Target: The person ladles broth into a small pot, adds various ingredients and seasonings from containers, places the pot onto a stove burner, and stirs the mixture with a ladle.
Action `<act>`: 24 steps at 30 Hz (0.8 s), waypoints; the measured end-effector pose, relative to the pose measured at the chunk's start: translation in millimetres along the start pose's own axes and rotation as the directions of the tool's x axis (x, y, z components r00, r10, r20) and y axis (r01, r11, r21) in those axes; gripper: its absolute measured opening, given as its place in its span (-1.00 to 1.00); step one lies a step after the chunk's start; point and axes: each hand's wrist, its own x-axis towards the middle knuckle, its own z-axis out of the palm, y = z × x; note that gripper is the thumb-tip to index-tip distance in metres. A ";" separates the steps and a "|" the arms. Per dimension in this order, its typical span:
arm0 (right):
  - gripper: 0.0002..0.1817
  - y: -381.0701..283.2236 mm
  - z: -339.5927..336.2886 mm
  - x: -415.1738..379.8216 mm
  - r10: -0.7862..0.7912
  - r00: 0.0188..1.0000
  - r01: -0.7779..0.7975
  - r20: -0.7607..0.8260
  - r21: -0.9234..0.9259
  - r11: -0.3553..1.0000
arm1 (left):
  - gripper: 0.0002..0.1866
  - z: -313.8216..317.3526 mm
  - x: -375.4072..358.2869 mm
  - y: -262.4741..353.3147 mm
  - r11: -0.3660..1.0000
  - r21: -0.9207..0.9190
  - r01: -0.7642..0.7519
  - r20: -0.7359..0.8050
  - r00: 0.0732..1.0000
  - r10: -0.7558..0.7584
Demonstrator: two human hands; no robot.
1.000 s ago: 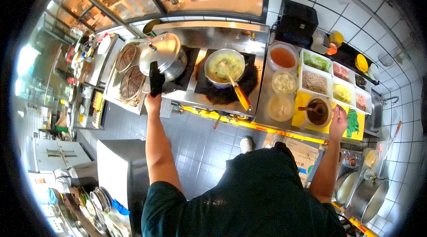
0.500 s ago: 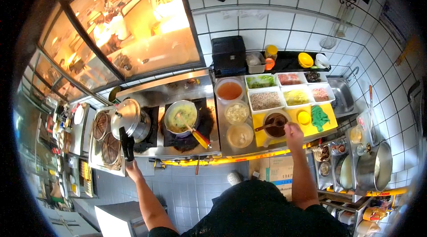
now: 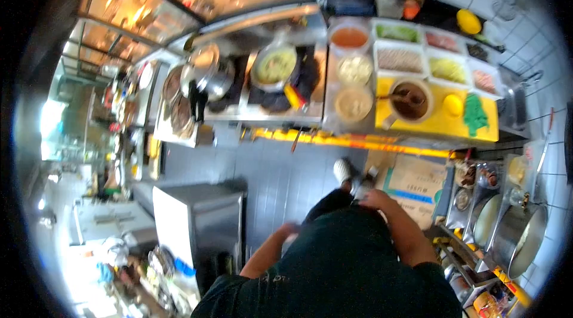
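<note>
My left hand point(image 3: 289, 230) is down at the left side of my dark shirt, smeared by motion, its fingers hidden. My right hand point(image 3: 375, 200) is drawn in at the front of my waist, right at the shirt's edge, with its fingers blurred; I cannot tell whether it grips anything. Both hands are away from the counter. Ahead of them stands a bowl of dark brown sauce point(image 3: 410, 101) with a brown spoon point(image 3: 391, 97) in it, on a yellow board point(image 3: 388, 120). A pan of greenish-yellow food point(image 3: 275, 68) sits on the stove, with a yellow-and-red handle point(image 3: 295, 97) leaning out.
A lidded silver pot point(image 3: 216, 81) with a black handle point(image 3: 196, 100) stands left on the stove. White trays of chopped ingredients point(image 3: 400, 60) line the counter's back. A green cloth point(image 3: 476, 116) lies on the board. Large pots point(image 3: 518, 240) stand right; a cardboard sheet point(image 3: 415, 186) is on the floor.
My left hand has let go of the pot's black handle and come back to my side. My right hand has left the sauce bowl for my waist. The view has tilted downward.
</note>
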 end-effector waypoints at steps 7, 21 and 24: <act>-0.10 24.5 86.8 11.7 0.135 0.900 -0.147 0.415 -0.002 0.989 | -0.58 -52.5 -51.1 -38.7 0.998 -0.031 0.054 -0.467 0.882 -0.063; 0.28 -12.6 150.4 18.3 0.470 0.775 -0.585 0.424 0.197 0.787 | -0.51 -127.3 -34.7 -6.3 0.988 -0.092 0.121 -0.177 0.975 -0.136; 0.20 -20.3 168.7 22.6 0.453 0.811 -0.560 0.370 0.267 0.785 | -0.53 -157.9 -10.6 10.0 1.000 -0.004 0.009 -0.255 0.967 -0.010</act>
